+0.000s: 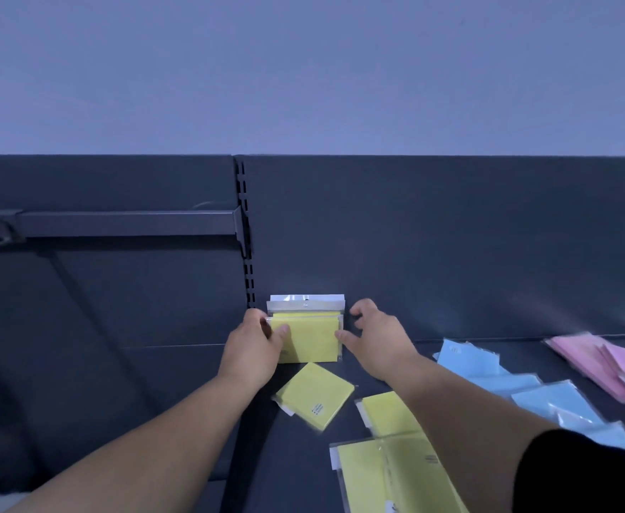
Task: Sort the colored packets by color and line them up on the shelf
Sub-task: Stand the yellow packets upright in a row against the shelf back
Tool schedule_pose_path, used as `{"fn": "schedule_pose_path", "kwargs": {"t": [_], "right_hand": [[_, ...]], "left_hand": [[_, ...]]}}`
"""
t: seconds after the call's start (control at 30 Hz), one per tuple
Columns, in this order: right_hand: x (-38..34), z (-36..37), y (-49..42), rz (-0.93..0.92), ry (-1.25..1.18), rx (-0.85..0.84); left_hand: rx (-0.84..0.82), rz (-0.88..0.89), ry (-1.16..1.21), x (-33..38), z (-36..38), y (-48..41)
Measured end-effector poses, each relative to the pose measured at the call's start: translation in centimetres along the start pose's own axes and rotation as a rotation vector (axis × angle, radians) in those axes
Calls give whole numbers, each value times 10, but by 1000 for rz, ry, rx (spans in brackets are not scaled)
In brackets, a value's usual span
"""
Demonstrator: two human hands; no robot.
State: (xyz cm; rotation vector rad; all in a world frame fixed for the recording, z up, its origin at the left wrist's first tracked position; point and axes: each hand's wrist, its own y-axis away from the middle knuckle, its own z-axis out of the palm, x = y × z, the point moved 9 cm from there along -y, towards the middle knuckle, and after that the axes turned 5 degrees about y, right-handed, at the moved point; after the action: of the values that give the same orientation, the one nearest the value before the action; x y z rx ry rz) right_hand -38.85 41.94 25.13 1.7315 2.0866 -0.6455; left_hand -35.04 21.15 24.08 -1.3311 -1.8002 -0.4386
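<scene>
The dark shelf back panel (451, 246) fills the middle of the view, with a pale wall (303, 68) above it. A slotted upright (246, 231) divides the panel, and a horizontal bar (126, 223) runs left from that upright.

The shelf deck (300, 453) carries all the packets. The upright yellow packets (309, 338) stand as a stack against the back panel, just right of the slotted upright. The blue packets (488, 372) lie overlapping to the right, and the pink packets (599, 361) lie at the far right.

Three groups of flat yellow packets lie near the stack:
- large yellow packets (388, 479) at the bottom edge;
- a tilted yellow packet (316, 399) just in front of the stack;
- a partly hidden yellow packet (388, 412) under the right forearm.

The left hand (255, 349) grips the stack's left edge, thumb on its front face. The right hand (375, 338) touches the right edge with its thumb. Its fingers are loosely curled beside the stack and hold nothing.
</scene>
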Motion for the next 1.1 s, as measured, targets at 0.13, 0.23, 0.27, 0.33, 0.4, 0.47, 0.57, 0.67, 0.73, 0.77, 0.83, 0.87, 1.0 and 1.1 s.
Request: {"fn": "schedule_pose_path", "kwargs": {"t": [0.13,0.23,0.27,0.33,0.4,0.47,0.57,0.67,0.73,0.77,0.83,0.87,1.0,1.1], "right_hand": [[-12,-6,3,-96,-59,132],[-22,1,4,-189,-38,119],[-24,5,3,-198,-46,86],[-22,11,-1,-180,-96,28],[-20,12,-4,-147,-158,-5],[-18,13,-8,-134,-189,-21],[-18,14,-9,-139,-178,-30],[-18,15,-10,-130,-166,-23],[-18,15,-11,-128,-169,-25],[-18,15,-12,-130,-169,-28],[-18,14,-12,-134,-166,-32],[-19,15,-12,-137,-165,-31],[-19,17,-11,-139,-175,-29],[-15,22,-14,-118,-172,-74]], "left_hand": [[11,-1,32,-6,1,-2],[33,20,77,-6,-1,1],[44,29,86,-6,-2,2],[55,51,105,-6,-4,4],[50,74,123,-7,-6,6],[40,120,118,-6,-8,7],[19,219,47,0,-11,10],[21,337,-117,12,-13,12],[50,429,-197,20,-14,14],[58,476,-218,23,-14,14],[41,524,-228,25,-10,14],[30,529,-223,24,-9,12],[43,537,-213,24,-8,9],[52,547,-226,23,-7,7]]}}
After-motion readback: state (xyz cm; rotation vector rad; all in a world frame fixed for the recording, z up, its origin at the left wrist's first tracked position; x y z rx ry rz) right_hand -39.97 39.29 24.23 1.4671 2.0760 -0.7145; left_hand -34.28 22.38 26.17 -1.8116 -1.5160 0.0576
